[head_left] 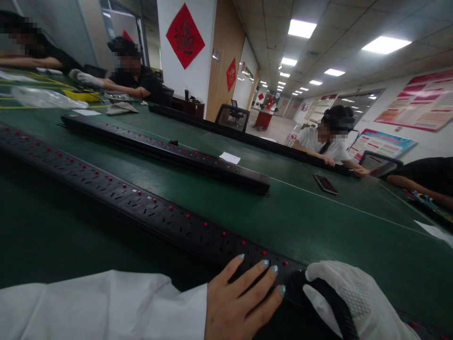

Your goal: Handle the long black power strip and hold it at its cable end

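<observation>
A long black power strip (134, 203) with red dots and a row of sockets runs diagonally over the green table. My left hand (246, 297) is bare, with painted nails, and lies on the strip near its right part, fingers spread and holding nothing. Close beside it, my right hand (354, 297) wears a white glove with a dotted grip. Its thumb and fingers are wrapped round a thick black cable (334, 302), at the strip's surface. The cable's lower part leaves the bottom of the picture.
Another black strip (170, 151) lies farther back on the green table (318, 226), and a long black bar (226, 131) beyond it. A phone (325, 183), white paper (230, 157) and a yellow tray (82, 96) are there too. Several people sit around the table.
</observation>
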Motion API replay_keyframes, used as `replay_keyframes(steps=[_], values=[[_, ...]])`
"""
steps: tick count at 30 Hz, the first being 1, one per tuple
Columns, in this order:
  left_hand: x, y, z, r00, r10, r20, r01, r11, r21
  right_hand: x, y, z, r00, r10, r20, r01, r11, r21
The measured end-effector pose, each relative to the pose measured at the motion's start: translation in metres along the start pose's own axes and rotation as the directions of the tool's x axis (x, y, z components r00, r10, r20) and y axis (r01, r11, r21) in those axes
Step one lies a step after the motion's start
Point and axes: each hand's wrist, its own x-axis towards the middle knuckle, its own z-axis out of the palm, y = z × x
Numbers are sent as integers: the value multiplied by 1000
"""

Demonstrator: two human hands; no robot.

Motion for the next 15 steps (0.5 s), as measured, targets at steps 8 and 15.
replay_keyframes(steps=[8, 15], values=[[0, -1, 1, 1000, -6, -6, 6, 1000, -17, -1, 4, -4, 995, 90, -39, -85, 989, 120], [0, 1, -8, 995, -25, 93, 26, 1000, -7, -1, 10, -21, 893, 449, -17, -422, 851, 314]])
